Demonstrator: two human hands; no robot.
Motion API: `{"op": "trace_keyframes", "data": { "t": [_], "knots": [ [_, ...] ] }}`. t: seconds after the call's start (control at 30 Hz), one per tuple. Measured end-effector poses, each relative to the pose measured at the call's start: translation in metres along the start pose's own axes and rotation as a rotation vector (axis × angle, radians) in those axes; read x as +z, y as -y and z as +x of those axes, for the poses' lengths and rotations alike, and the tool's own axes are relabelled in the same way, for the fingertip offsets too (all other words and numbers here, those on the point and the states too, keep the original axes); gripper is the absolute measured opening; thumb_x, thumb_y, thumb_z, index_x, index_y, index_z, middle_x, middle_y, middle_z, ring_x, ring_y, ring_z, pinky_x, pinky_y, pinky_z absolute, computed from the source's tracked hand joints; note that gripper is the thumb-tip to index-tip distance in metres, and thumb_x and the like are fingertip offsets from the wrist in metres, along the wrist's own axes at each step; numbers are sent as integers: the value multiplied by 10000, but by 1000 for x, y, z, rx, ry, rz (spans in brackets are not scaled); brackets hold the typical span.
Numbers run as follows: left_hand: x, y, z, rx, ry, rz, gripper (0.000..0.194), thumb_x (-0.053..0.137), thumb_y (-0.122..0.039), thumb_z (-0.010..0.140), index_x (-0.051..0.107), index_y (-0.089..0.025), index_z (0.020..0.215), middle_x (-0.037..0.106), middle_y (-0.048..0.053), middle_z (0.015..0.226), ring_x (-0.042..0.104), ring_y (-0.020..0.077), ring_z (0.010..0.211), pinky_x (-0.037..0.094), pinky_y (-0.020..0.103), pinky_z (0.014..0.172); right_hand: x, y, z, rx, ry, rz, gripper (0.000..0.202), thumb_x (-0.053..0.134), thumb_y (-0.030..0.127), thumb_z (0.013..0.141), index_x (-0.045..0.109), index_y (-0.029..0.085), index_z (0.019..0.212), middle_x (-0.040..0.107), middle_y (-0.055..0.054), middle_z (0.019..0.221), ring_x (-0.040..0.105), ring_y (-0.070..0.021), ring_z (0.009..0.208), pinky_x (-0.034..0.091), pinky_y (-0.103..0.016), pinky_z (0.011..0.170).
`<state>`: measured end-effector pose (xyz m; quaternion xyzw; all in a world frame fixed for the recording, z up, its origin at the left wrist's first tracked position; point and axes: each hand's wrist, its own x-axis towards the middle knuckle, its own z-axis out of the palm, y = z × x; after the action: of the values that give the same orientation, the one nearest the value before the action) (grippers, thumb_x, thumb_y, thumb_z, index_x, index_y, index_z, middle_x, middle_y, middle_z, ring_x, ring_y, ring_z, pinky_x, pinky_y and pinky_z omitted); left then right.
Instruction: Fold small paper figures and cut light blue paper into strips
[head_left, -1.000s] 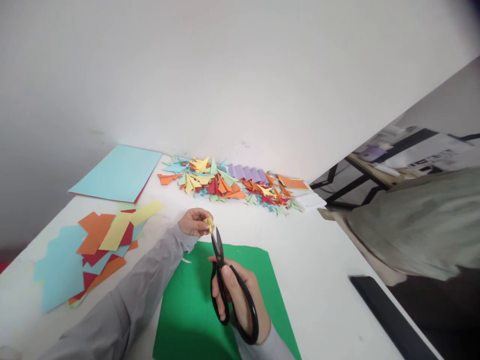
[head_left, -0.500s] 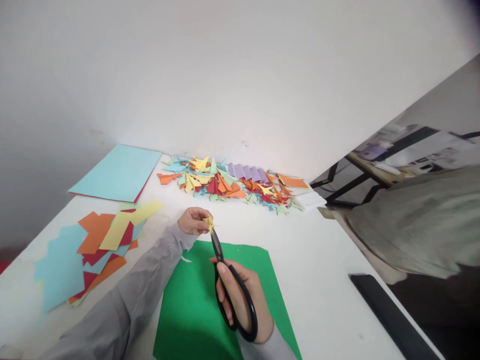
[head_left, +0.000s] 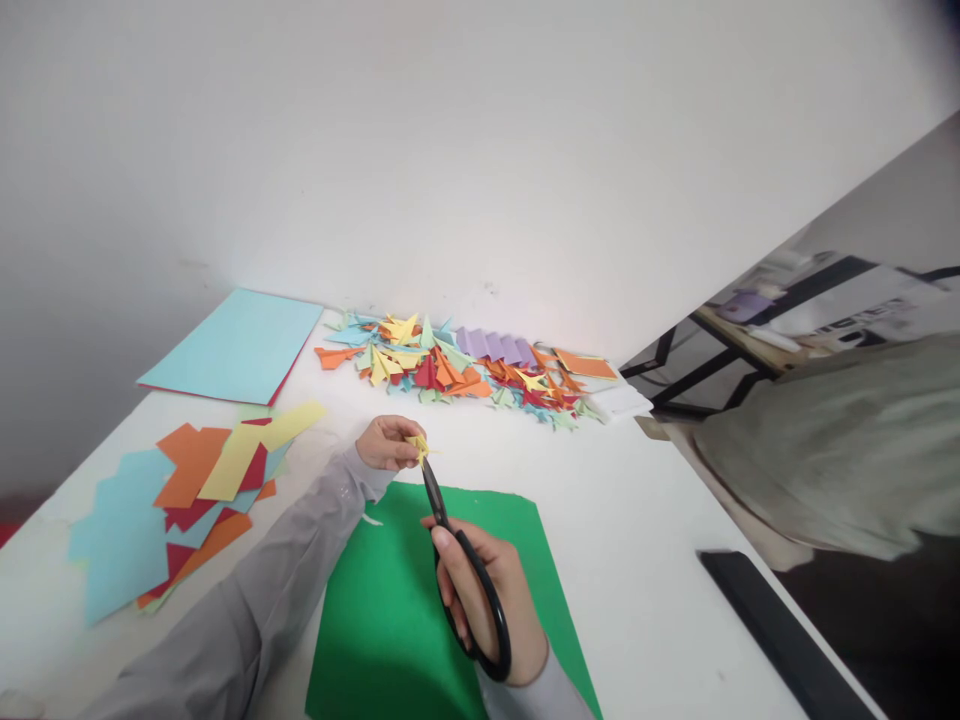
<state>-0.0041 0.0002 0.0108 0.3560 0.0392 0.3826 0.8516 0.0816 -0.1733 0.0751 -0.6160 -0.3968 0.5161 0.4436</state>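
Note:
Pinched in my left hand (head_left: 388,443) is a small folded piece of yellow paper (head_left: 418,443), held above the far edge of a green sheet (head_left: 405,620). My right hand (head_left: 495,600) is closed round the black handles of a pair of scissors (head_left: 435,495). The blades point up and away, and their tips touch the yellow paper or lie just at it. Whether the tips are closed on the paper I cannot tell. A thin white paper scrap (head_left: 372,520) lies near the green sheet's left edge.
Along the wall runs a pile of small folded paper planes (head_left: 442,370), with pleated purple paper (head_left: 495,346) behind. Loose coloured paper pieces (head_left: 135,530) and light-blue sheets (head_left: 236,345) lie left. A black strip (head_left: 780,630) lies right. A person in a grey-green garment (head_left: 840,440) is beyond the table.
The scissors' handles have drawn closer together as my right hand's fingers closed a little. My left hand and the yellow paper have stayed almost where they were.

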Motion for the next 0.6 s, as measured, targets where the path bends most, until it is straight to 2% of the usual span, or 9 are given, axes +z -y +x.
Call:
{"op": "trace_keyframes", "data": {
  "t": [0.6],
  "knots": [
    [-6,2,1,11,34,15,250,790,-88,437,687,-161,652,647,41,592,583,134,427,387,160,321,-1,0,0,-22,-25,-75,470,495,523,755,581,106,952,394,79,383,333,-38,258,239,-148,261]
  ]
}}
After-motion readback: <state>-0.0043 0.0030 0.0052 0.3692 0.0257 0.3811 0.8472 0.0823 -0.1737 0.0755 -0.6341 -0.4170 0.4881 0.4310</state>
